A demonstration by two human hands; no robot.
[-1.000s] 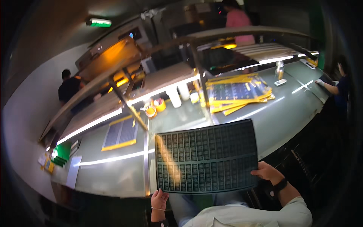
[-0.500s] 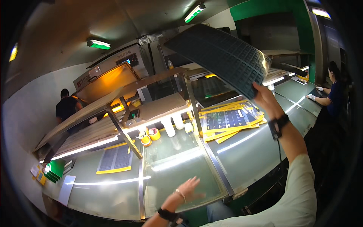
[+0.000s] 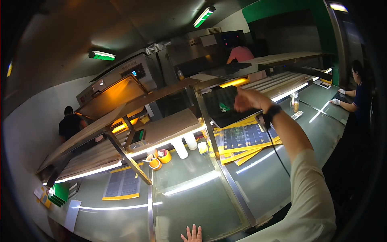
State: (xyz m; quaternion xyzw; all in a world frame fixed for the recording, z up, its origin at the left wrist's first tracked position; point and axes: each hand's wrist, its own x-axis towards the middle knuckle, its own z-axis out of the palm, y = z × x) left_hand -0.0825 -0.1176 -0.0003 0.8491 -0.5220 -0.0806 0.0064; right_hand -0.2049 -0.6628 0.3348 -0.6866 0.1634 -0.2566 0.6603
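Note:
My right hand (image 3: 250,101) is raised over the back of the bench, under the edge of the upper shelf. Its fingers look loose and slightly bent, with nothing visible in them. Beyond it, a dark flat panel (image 3: 227,71) lies on the shelf. Just below the hand is a stack of dark patterned sheets with yellow borders (image 3: 246,137). At the lower edge, my left hand (image 3: 192,234) shows only its spread fingers, over the glass bench top (image 3: 181,209); whether they touch it I cannot tell.
Another yellow-edged sheet (image 3: 122,183) lies at left, near green blocks (image 3: 59,193). White rolls (image 3: 179,148) and tape rolls (image 3: 155,163) stand below the shelf. A worker in dark clothes (image 3: 356,94) is at right, one in pink (image 3: 242,54) behind, another (image 3: 69,121) far left.
The dark panel has left my right hand and now lies on the shelf. That hand has moved left and lower. My left hand has drawn back toward the lower edge.

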